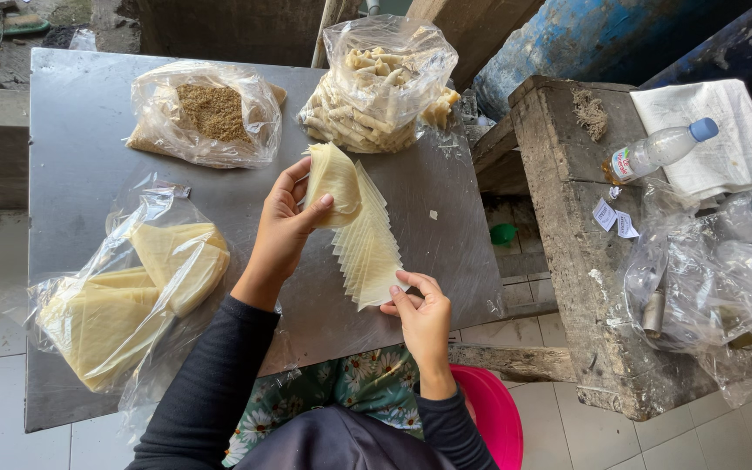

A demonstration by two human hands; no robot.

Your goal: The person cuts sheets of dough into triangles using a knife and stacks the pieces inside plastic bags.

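Hands at a metal table (80, 165), seen from the head camera. The left hand (285, 231) was raised above the tabletop with its fingers curled — thumb in front, the other fingers behind — pinching the top pale wrapper sheet (334, 178), which bowed outward as it lifted away from the rest. The right hand (419, 318) held the near end of the fanned stack of wrappers (372, 248), thumb and forefinger closed on its lower corner, the remaining fingers loosely bent. The stack lay stepped like a spread deck, running from the right hand up toward the left, at the middle of the table.

To the left sat an open plastic bag of folded yellow sheets (124, 305); at the far edge, a bag of brown crumbs (211, 113) beside a bag of rolled pieces (376, 87). A wooden bench (567, 218) to the right carried a plastic bottle (659, 150), a white cloth (724, 139) and crumpled clear bags (715, 278).

Risks, as judged: the sheets looked thin and clinging, so a pull at an angle could tear the lifted one, or drag two away together. The right hand's grip was only at a corner — if it slackened, the fan could slide apart or slip off the near table edge.
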